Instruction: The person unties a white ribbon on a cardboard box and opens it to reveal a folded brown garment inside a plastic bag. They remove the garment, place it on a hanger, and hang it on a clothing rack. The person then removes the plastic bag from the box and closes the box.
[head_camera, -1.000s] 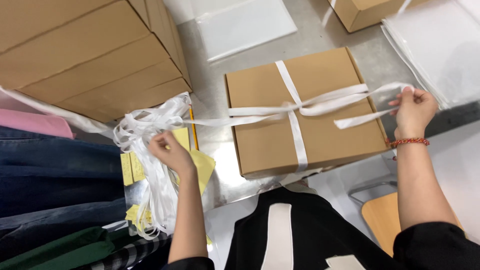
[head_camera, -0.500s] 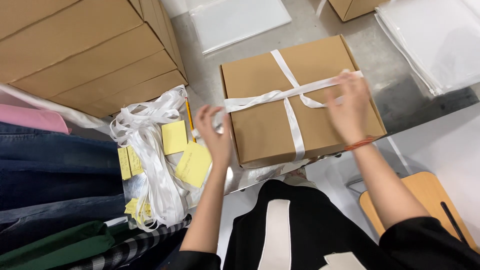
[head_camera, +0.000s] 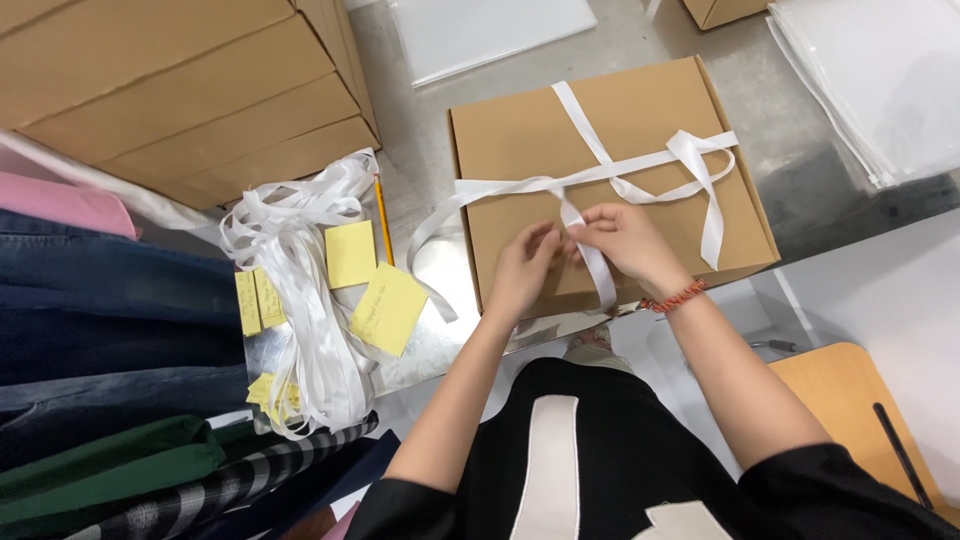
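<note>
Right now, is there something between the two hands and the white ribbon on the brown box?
No. The left hand and the right hand already touch the white ribbon on top of the cardboard box. Nothing lies between them. The pencil and yellow notes sit aside.

Yellow sticky notes (head_camera: 385, 305) and a pencil (head_camera: 382, 218) lie beside stacked flat cartons (head_camera: 170, 90) and folded clothes (head_camera: 110, 330).
</note>
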